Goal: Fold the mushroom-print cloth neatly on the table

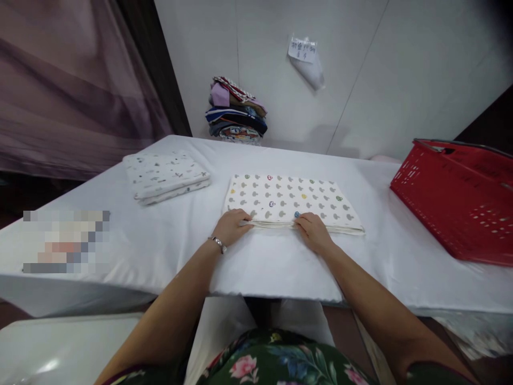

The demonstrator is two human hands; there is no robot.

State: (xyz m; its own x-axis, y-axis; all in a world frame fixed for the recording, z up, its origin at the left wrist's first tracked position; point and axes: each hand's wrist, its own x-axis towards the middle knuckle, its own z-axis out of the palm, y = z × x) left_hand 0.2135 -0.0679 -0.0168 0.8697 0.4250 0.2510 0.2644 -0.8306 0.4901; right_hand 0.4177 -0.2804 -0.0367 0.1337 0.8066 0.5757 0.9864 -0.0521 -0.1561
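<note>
A white cloth with a grey mushroom print (288,198), folded in layers, lies flat on the white-covered table (272,270) in front of me. Its near edge is pinched at the left by my left hand (232,227), which wears a bracelet at the wrist. Farther right along the same edge, my right hand (315,231) grips the layers between thumb and fingers. Beyond my left hand rests another folded cloth (164,174), white with small dark patterns, untouched.
To the right stands a red plastic basket (452,208). A stack of folded fabrics (237,115) sits behind the table by the wall. A paper note (302,51) hangs on the wall. Purple curtain (72,80) at left; a blurred patch (66,243) covers something at the table's left.
</note>
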